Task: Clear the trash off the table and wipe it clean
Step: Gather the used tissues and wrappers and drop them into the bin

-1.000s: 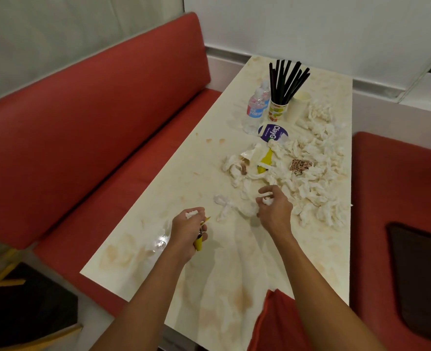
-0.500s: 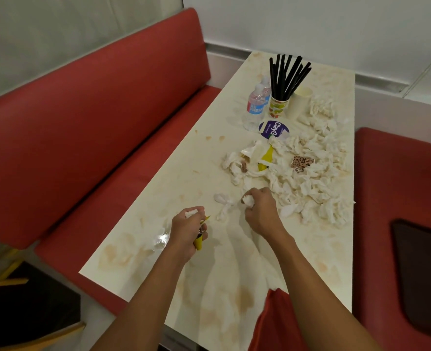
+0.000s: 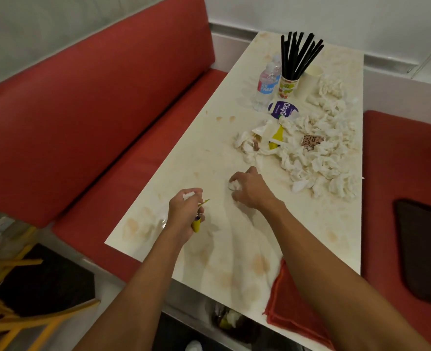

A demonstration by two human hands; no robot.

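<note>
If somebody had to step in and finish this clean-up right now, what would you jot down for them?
Left hand: closed on a yellow wrapper and a bit of tissue.
Right hand: closed on a crumpled tissue, low over the table.
Still on the table: the big tissue pile, a yellow scrap, a round purple lid, a water bottle, a cup of black straws and a plain cup.
Red cloth lies at the near edge, unused.
Done: some scraps picked up. Left: most trash, then wiping the brownish stains.
</note>
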